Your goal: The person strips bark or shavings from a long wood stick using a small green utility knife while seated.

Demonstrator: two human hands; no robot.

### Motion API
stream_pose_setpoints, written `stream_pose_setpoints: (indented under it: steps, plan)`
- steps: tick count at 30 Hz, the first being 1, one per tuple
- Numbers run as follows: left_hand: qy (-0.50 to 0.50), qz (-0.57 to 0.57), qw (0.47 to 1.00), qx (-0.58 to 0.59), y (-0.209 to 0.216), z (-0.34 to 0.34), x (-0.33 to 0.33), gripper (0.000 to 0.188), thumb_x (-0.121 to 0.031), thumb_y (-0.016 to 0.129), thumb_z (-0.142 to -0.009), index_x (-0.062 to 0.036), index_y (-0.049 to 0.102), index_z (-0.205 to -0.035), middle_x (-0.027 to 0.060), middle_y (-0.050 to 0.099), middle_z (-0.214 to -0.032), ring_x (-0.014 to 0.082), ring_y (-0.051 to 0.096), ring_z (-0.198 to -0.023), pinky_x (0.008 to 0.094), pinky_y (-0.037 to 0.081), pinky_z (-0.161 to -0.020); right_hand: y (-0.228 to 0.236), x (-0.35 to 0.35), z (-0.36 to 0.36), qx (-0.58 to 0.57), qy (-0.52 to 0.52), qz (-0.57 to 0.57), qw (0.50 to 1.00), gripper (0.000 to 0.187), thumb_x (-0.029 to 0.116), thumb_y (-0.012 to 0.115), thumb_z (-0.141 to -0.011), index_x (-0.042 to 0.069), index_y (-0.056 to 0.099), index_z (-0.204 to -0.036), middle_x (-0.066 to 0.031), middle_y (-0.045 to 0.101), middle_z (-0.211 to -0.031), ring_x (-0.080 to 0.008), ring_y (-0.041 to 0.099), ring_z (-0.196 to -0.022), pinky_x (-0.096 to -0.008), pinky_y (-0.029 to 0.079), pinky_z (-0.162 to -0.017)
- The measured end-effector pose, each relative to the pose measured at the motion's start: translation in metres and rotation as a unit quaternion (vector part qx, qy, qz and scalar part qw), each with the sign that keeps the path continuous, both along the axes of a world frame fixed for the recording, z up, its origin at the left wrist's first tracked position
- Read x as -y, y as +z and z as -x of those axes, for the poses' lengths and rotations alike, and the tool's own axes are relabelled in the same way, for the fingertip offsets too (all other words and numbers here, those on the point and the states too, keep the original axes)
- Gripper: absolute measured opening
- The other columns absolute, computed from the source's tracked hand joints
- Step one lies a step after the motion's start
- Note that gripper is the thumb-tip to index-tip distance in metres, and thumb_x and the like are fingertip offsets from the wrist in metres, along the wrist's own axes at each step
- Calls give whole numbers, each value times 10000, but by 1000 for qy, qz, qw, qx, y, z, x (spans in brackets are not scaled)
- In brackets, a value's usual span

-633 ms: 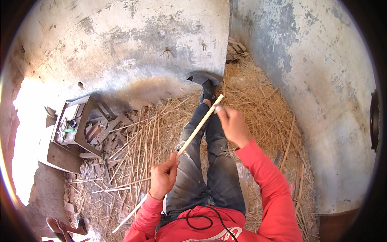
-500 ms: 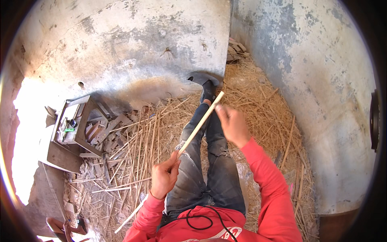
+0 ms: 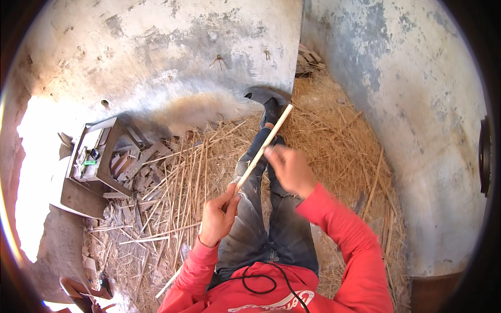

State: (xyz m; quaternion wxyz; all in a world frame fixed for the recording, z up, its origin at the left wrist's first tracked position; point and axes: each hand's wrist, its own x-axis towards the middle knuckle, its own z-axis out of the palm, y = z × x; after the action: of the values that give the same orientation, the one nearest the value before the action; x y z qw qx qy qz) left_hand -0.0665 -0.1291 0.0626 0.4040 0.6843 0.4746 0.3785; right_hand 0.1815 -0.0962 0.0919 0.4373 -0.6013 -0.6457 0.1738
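A long, pale wooden stick (image 3: 263, 148) slants up over my legs, its upper end beyond my knees. My left hand (image 3: 219, 214) is closed round it lower down. A pale length (image 3: 169, 284) shows below my left forearm; whether it is the same stick I cannot tell. My right hand (image 3: 292, 169) is curled, with thumb and fingertips at the upper half of the stick. It is slightly blurred, and anything inside its fingers is hidden.
Straw and loose split sticks (image 3: 177, 193) cover the floor round my legs (image 3: 269, 224). At left stands a worn wooden table (image 3: 86, 156) with small items on it, beside broken wood pieces (image 3: 146, 161). Peeling walls (image 3: 209, 57) rise ahead and right. Another person's limb (image 3: 78, 289) shows lower left.
My right hand has moved down along the stick toward my left hand. My left hand and the stick have risen slightly and shifted right.
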Motion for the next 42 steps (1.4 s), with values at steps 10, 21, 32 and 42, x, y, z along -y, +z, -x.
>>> stream_pose_setpoints:
  steps: [10,21,32,42]
  plan:
    - [-16,63,996,55,-11,-1,-2,410,-103,700,-1032,88,642,-1390,-7,646,-751,45,586,-651,229,461,-593,-2,-4,-12,-22,-18,11,1000,535,463,522,-1104,16,651,-839,-260,662,-744,-472,670,-700,-530,473,-616]
    - [-26,52,991,123,-20,-13,-12,404,-120,695,-1043,74,646,-1394,-20,622,-723,23,551,-647,221,437,-580,10,-7,-10,-76,-43,17,996,445,395,558,-1100,19,681,-898,-240,657,-717,-467,667,-689,-502,506,-628]
    - [-70,80,984,143,-9,-17,-18,433,-77,674,-1050,130,587,-1421,15,658,-863,76,604,-752,236,495,-685,-3,-3,-4,-62,-3,15,998,507,455,550,-1091,23,652,-846,-240,644,-672,-443,688,-659,-517,505,-608]
    - [-90,127,972,178,-19,-13,-20,392,-98,639,-1076,111,609,-1406,-19,599,-768,37,530,-681,217,433,-606,-2,-18,-9,-73,-36,-65,995,494,440,539,-1102,30,710,-886,-225,664,-688,-423,624,-591,-500,471,-568]
